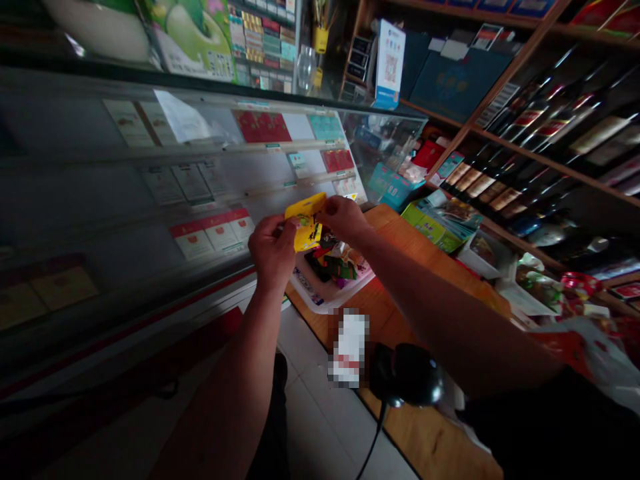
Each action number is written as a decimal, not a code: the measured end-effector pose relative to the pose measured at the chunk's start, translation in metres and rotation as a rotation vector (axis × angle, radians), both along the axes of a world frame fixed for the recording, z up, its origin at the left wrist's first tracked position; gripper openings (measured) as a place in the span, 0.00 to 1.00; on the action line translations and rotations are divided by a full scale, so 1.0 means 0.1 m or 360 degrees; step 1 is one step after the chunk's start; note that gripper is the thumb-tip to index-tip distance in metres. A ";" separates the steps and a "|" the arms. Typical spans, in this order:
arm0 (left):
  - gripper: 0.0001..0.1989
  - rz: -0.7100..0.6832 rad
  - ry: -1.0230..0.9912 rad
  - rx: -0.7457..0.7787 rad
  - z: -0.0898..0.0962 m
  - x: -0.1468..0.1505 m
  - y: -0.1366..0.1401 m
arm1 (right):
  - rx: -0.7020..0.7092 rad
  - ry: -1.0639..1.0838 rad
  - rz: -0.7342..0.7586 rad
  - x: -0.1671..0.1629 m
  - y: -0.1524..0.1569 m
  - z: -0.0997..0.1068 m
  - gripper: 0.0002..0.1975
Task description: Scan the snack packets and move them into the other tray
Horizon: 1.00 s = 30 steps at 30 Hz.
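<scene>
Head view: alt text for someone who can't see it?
A person's left hand and right hand hold a yellow packet over a tray of assorted packets on a wooden surface. A glass display case stands at left; bottles line shelves at right.

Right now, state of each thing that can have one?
Yellow packet, held up; sealed or open, can't tell.
Left hand, pinching the packet.
Right hand, pinching its other side.
Tray, holding heaped packets.
Black device, resting on table, cord hanging.
QR sign, upright.
Bottles, shelved in rows.
</scene>
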<state>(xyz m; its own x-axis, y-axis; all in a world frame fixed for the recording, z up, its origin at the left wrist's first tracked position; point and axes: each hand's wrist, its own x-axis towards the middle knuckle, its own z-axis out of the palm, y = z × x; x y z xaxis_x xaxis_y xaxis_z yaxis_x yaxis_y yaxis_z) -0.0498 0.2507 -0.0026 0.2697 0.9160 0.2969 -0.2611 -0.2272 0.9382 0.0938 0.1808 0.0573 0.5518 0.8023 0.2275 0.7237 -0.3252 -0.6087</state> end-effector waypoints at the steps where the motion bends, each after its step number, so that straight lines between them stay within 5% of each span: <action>1: 0.11 -0.0030 -0.0093 -0.0039 0.05 -0.02 -0.06 | 0.0023 0.0028 0.0021 -0.05 -0.12 0.05 0.10; 6: 0.15 -0.0242 -0.0351 -0.0241 0.23 -0.18 -0.45 | 0.0094 0.0101 -0.0129 -0.42 -0.95 0.19 0.09; 11: 0.18 -0.0715 -0.0130 -0.0082 0.25 -0.62 -1.08 | 0.0409 0.0407 -0.0350 -0.90 -1.98 0.16 0.12; 16: 0.17 -0.1091 0.0139 -0.0210 0.10 -1.11 -1.82 | 0.0556 0.0743 -0.0524 -1.40 -2.79 0.12 0.14; 23: 0.17 -0.0914 0.0219 -0.0202 0.27 -1.44 -2.37 | 0.0536 0.0964 -0.0509 -1.87 -3.41 0.04 0.15; 30: 0.15 -0.0987 0.0300 -0.0031 0.43 -1.45 -2.60 | 0.0827 0.1172 -0.0665 -2.08 -3.69 -0.10 0.15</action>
